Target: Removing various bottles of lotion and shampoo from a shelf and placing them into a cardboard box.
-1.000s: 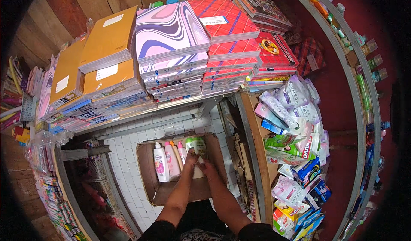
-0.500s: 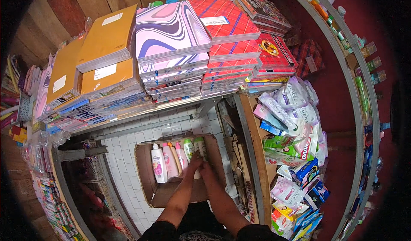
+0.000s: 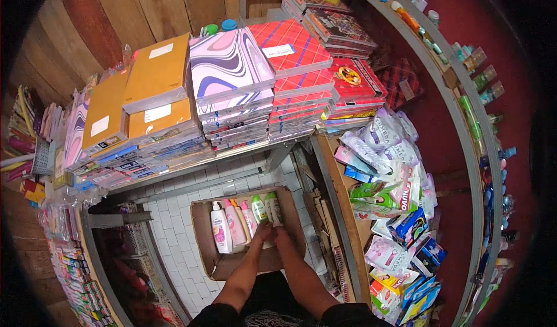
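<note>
My left hand (image 3: 265, 232) and my right hand (image 3: 281, 233) are close together inside an open cardboard box (image 3: 237, 264). They are at the lower ends of the green bottles, a light green bottle (image 3: 259, 209) near the left hand and a darker green bottle (image 3: 274, 206) near the right. Their fingers are too small and bunched to read. Left of them lie a pink bottle with a pump (image 3: 248, 217), a pale pink bottle (image 3: 234, 225) and a white pump bottle (image 3: 221, 229). An orange-capped bottle shows partly between the pink ones.
The box rests on white floor tiles (image 3: 174, 228). Beyond it, a metal-edged shelf (image 3: 191, 173) bears stacked notebooks (image 3: 232, 63). On the right, a wooden shelf (image 3: 342, 211) holds plastic-packed goods (image 3: 389, 254). A metal rack (image 3: 119, 218) stands left.
Both hands have drawn slightly toward me, along the green bottles, showing more of them. The bottles keep about the same places in the box. The view has shifted a little.
</note>
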`<state>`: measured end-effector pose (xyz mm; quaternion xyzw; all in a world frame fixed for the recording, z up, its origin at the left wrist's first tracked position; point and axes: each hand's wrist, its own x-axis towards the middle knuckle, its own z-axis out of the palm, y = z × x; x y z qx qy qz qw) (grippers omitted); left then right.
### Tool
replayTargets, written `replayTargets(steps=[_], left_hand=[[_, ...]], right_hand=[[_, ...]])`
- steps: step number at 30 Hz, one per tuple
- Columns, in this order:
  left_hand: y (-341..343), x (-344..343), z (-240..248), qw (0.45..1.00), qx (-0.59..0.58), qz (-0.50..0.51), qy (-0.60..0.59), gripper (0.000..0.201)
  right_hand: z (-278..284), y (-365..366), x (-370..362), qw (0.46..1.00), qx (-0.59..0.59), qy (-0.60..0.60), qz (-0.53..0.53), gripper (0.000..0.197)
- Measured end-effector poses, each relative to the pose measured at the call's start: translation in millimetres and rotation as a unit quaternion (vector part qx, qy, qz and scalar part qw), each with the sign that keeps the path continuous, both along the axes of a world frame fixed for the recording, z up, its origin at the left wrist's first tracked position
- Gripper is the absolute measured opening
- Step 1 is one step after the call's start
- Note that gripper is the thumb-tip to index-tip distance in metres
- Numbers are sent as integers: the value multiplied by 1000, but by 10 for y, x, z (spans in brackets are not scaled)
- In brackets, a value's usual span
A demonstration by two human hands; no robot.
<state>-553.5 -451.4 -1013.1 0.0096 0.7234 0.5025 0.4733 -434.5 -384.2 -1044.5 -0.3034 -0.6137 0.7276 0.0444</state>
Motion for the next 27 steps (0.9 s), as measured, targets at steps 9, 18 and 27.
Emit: replayTargets(steps=[9,18,27], left_hand=[[16,-71,1117,971,114,152,-145,22],[319,-174,1710,992,115,36,28,19],[748,336,2720,960,248,-5,130,10]], right_hand=[[834,62,-338,985,-90,-26,-143,20],[2721,266,-515,975,-107,-115,-160,31],[3774,930,359,971,-96,-28,-217,29]])
